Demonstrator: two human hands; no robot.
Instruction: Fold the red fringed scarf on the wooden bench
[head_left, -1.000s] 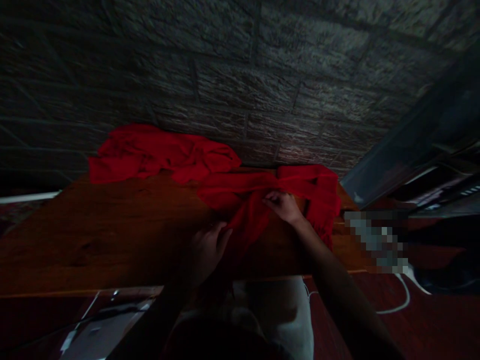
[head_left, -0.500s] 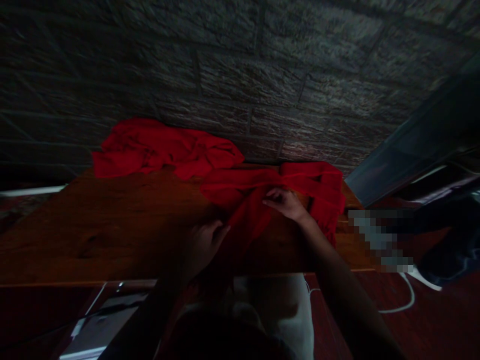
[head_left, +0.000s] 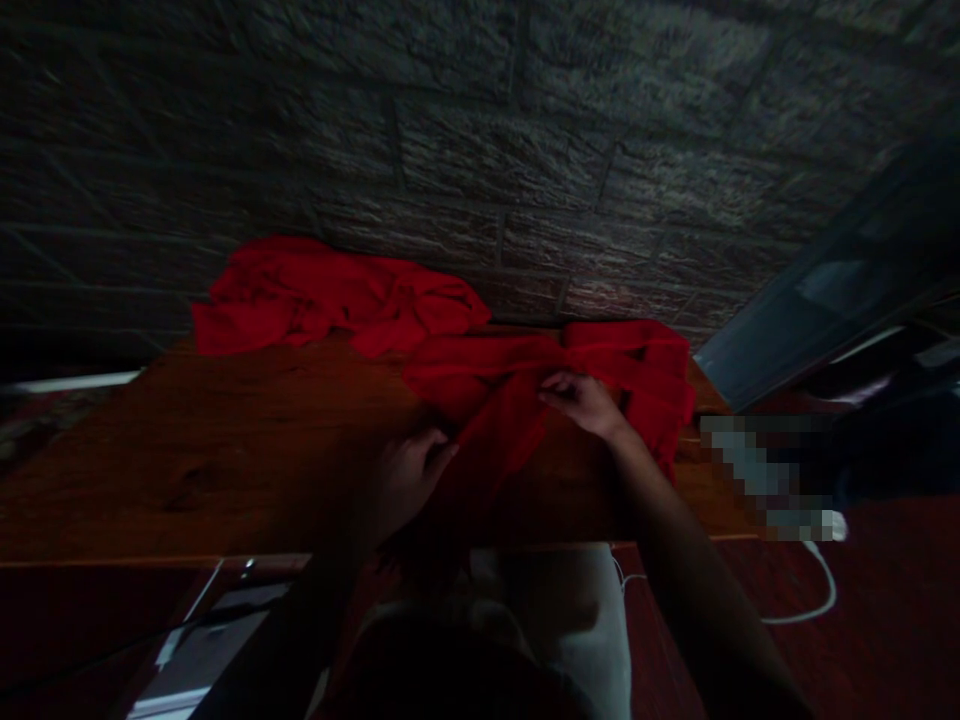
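Observation:
A long red scarf (head_left: 495,440) with fringed ends lies bent in folds across the wooden table, one end reaching the front edge near my body. My left hand (head_left: 409,475) is at the scarf's left edge, thumb and fingers closed on the cloth in dim light. Farther up, my right hand (head_left: 585,400) pinches the opposite edge with its fingertips. Behind and to the right, another stretch of red cloth (head_left: 630,350) lies folded over, its fringe pointing toward me. A crumpled red cloth (head_left: 322,295) rests at the back left against the wall.
The wooden table (head_left: 247,440) stands against a grey block wall (head_left: 450,150). A grey-blue upright panel (head_left: 810,290) is at its right end. A blurred-out patch (head_left: 765,480) covers something at the right corner. Below are a white cable (head_left: 825,590) and a pale boxy object (head_left: 195,650).
My right hand has shifted slightly right along with the scarf's edge, and the near part of the scarf looks more spread. The dark-clothed leg at the right has moved.

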